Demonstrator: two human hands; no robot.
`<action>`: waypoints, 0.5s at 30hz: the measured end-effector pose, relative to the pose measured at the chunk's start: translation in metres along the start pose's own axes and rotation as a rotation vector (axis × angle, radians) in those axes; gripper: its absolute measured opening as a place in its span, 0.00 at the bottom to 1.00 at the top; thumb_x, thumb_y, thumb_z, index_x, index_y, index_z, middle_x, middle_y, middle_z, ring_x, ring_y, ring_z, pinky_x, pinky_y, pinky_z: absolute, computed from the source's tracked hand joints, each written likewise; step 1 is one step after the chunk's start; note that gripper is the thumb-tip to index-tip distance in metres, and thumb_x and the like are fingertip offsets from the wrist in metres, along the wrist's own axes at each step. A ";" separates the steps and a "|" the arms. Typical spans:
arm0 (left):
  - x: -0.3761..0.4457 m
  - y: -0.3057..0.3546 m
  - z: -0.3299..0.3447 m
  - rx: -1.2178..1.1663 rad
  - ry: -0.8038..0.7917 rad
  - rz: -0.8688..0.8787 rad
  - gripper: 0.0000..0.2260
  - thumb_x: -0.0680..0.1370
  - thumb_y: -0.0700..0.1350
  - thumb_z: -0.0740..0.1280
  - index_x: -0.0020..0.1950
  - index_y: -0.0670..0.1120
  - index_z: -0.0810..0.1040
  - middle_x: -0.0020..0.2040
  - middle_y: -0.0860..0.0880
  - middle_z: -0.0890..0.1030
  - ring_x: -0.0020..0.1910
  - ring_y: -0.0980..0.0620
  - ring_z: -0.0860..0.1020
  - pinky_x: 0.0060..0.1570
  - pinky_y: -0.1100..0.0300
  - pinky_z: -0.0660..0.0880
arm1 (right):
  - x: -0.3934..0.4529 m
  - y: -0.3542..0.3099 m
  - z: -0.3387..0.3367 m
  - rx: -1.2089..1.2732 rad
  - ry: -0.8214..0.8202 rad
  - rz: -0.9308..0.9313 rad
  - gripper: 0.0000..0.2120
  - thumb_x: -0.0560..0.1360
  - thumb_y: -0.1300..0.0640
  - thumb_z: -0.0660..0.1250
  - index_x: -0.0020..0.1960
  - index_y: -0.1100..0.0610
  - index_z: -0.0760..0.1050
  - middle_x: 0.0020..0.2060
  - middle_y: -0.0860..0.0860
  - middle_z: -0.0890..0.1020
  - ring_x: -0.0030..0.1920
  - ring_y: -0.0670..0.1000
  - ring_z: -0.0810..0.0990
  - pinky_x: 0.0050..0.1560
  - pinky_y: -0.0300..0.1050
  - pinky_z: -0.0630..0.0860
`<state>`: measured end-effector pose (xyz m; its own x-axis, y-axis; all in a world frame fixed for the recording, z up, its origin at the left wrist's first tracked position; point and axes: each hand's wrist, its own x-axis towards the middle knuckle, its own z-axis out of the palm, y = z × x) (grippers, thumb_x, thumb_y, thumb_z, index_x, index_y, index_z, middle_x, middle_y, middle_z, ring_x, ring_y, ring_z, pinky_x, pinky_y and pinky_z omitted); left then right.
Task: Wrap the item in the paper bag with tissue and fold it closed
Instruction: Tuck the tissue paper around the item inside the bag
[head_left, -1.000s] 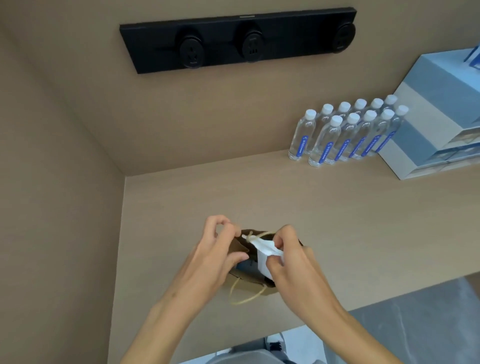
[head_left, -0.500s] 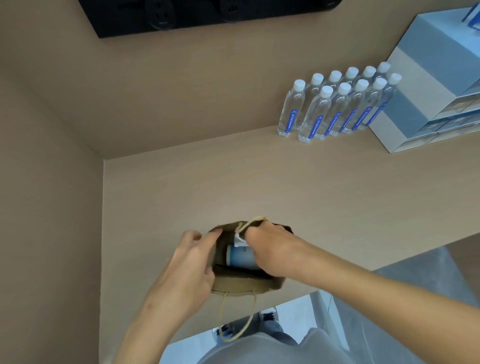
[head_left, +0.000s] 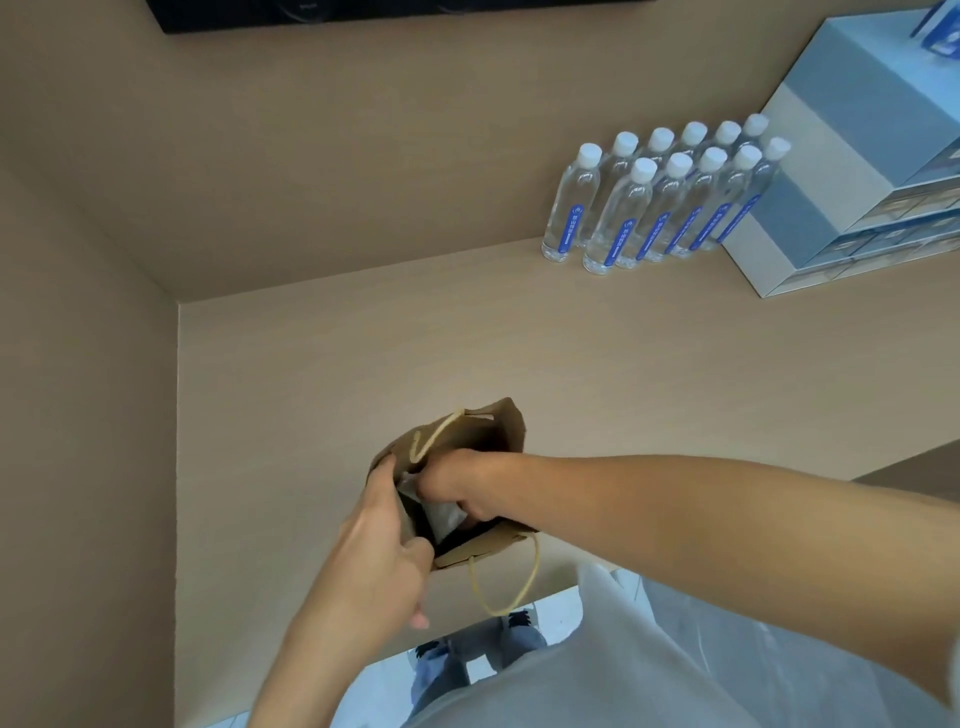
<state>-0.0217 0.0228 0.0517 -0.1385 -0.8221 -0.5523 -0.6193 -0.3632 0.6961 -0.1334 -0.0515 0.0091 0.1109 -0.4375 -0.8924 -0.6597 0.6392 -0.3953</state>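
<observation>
A small brown paper bag (head_left: 504, 428) with cord handles stands open near the counter's front edge. My left hand (head_left: 379, 551) grips the bag's left rim and holds it open. My right hand (head_left: 457, 478) reaches down into the bag's mouth, fingers closed on the white tissue (head_left: 441, 514) that shows pale inside. The item under the tissue is hidden. One cord handle (head_left: 506, 592) hangs over the counter's front edge; the other (head_left: 431, 436) arches over the bag's far rim.
Several clear water bottles (head_left: 649, 202) with blue labels stand at the back right, next to a blue and white box (head_left: 852, 156). Beige walls close the counter (head_left: 623, 374) at the left and back. A black panel (head_left: 363, 13) hangs on the back wall.
My right hand has pushed the tissue from above the bag's mouth down inside it. My left hand shifted to the bag's left rim. The view tilted downward.
</observation>
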 end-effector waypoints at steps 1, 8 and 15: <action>-0.002 -0.001 0.000 -0.003 0.001 -0.004 0.35 0.73 0.35 0.57 0.73 0.65 0.52 0.39 0.41 0.82 0.22 0.51 0.82 0.23 0.71 0.72 | 0.003 -0.003 0.002 -0.030 -0.015 -0.008 0.17 0.82 0.57 0.55 0.69 0.61 0.67 0.67 0.59 0.73 0.67 0.58 0.70 0.61 0.46 0.69; -0.004 -0.002 0.001 -0.056 0.012 -0.009 0.36 0.74 0.33 0.57 0.76 0.60 0.53 0.29 0.42 0.83 0.21 0.50 0.82 0.32 0.65 0.73 | 0.015 -0.003 0.014 -0.222 -0.061 0.036 0.15 0.78 0.63 0.58 0.63 0.65 0.73 0.56 0.62 0.80 0.54 0.61 0.80 0.56 0.54 0.77; -0.003 -0.001 0.001 -0.075 0.009 -0.010 0.35 0.75 0.33 0.57 0.76 0.59 0.54 0.30 0.43 0.83 0.21 0.49 0.83 0.26 0.68 0.72 | 0.025 0.005 0.016 0.041 -0.054 0.114 0.11 0.78 0.60 0.55 0.40 0.61 0.72 0.47 0.60 0.78 0.43 0.58 0.80 0.47 0.50 0.77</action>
<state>-0.0215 0.0259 0.0520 -0.1255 -0.8219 -0.5556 -0.5609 -0.4032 0.7231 -0.1219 -0.0491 -0.0186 0.0771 -0.3262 -0.9421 -0.6393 0.7089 -0.2978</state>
